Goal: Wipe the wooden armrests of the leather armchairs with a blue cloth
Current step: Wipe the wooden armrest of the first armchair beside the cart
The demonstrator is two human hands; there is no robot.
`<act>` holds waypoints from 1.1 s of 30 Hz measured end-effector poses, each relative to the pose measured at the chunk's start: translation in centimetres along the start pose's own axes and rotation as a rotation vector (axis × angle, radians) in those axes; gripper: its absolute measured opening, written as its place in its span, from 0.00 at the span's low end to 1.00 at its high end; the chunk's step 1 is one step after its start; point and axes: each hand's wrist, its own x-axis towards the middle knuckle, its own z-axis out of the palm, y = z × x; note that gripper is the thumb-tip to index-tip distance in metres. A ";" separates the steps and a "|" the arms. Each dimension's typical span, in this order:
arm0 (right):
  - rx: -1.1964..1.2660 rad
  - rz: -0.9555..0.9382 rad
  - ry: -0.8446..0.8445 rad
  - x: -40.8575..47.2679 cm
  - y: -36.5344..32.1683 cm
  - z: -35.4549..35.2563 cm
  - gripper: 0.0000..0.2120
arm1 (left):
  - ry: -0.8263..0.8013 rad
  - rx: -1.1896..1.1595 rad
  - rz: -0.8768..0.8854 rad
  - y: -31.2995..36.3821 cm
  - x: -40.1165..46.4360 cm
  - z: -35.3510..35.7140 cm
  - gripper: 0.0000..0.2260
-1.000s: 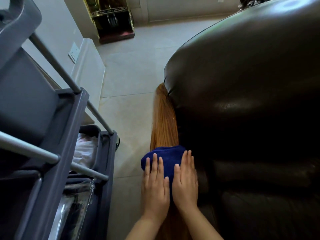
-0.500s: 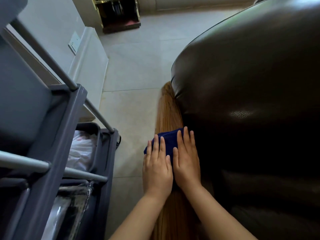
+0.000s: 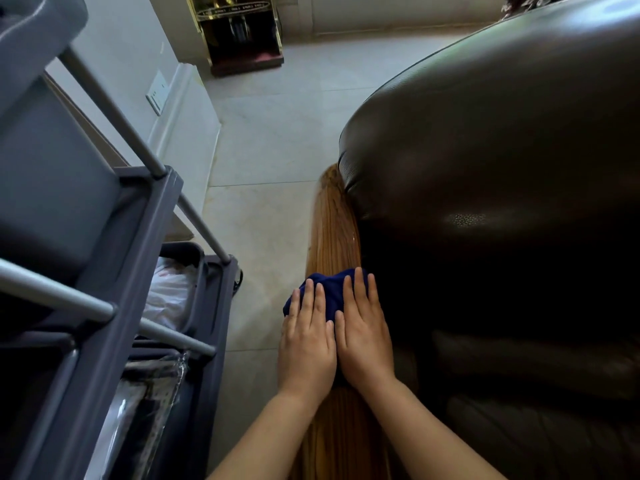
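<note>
Pale tiled floor (image 3: 277, 140), a grey trolley (image 3: 114, 258) at left, perhaps a brass-framed stand (image 3: 239, 29) by the far wall (image 3: 381, 12).

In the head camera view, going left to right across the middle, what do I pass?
Grey cart → tiled floor → wooden armrest → dark leather armchair.

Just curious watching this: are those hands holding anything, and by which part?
Nothing is gripped. Left hand and right hand press flat on the near part of the blue cloth, pinning it to the wooden armrest.
</note>
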 end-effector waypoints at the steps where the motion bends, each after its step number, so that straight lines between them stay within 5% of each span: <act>1: 0.088 0.001 -0.057 -0.6 0.1 -0.5 0.27 | -0.046 0.011 0.019 -0.1 -0.3 -0.3 0.25; 3: 0.272 -0.012 -0.216 -1.5 1.3 -2.7 0.28 | -0.191 -0.041 0.034 -0.6 -0.5 -1.8 0.27; 11: -0.136 -0.362 -0.361 -0.6 3.9 -8.5 0.36 | -0.358 0.098 0.203 -1.2 -1.1 -4.3 0.35; 20: -0.063 -0.251 -0.291 -1.3 3.2 -6.1 0.35 | -0.362 0.039 0.107 -0.8 -0.6 -4.0 0.37; 25: 0.363 0.048 -0.133 -4.0 0.8 -3.0 0.28 | -0.254 0.066 0.159 -1.6 -2.7 -2.4 0.31; 29: 0.266 0.011 -0.029 -6.7 0.7 -0.8 0.27 | -0.216 0.060 0.194 -2.3 -4.5 -1.7 0.28; 33: 0.256 -0.020 -0.128 -7.0 1.3 -1.7 0.28 | -0.196 0.052 0.192 -2.8 -5.3 -1.5 0.29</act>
